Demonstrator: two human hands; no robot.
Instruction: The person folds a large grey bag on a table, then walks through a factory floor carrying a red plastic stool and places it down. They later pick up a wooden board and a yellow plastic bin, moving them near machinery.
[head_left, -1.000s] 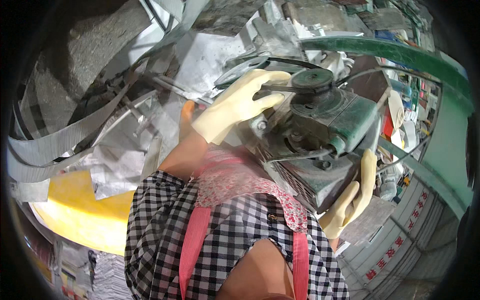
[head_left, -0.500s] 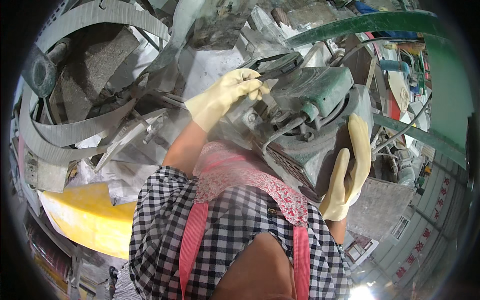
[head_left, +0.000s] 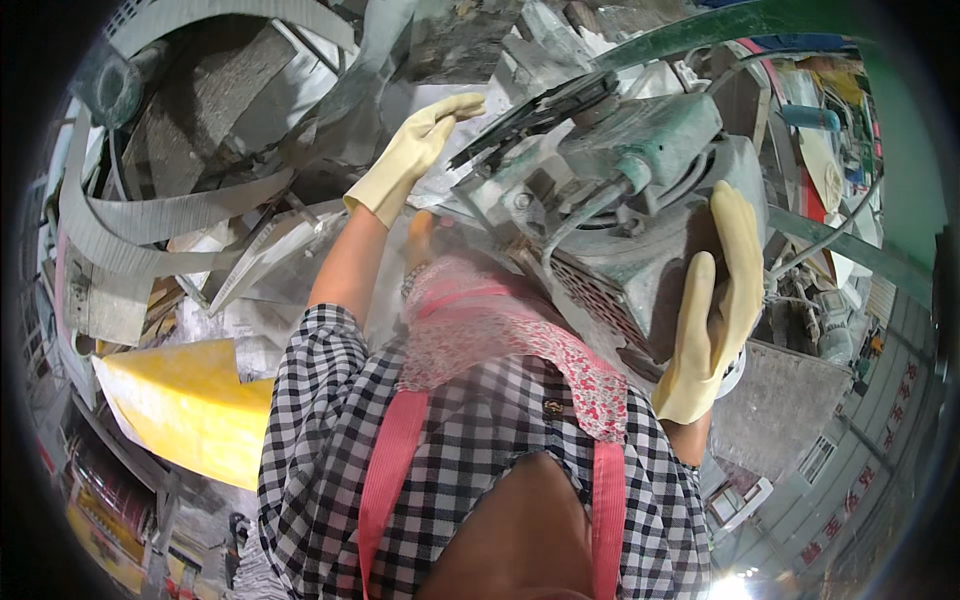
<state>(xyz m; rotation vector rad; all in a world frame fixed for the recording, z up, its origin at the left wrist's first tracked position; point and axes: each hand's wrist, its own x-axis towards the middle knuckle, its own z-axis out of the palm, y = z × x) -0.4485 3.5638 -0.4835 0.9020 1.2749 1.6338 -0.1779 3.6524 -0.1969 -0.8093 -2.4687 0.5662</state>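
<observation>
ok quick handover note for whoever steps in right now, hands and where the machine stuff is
Left hand: gloved, open, fingers stretched toward the pale slab surface beside the dark blade guard; contact unclear.
Right hand: gloved, flat against the side of the grey-green motor housing, not wrapped round it.
Yellow block sits low at the person's left.
Done: both hands placed at the machine.
Left: cannot tell from this view; blade mostly hidden.
</observation>
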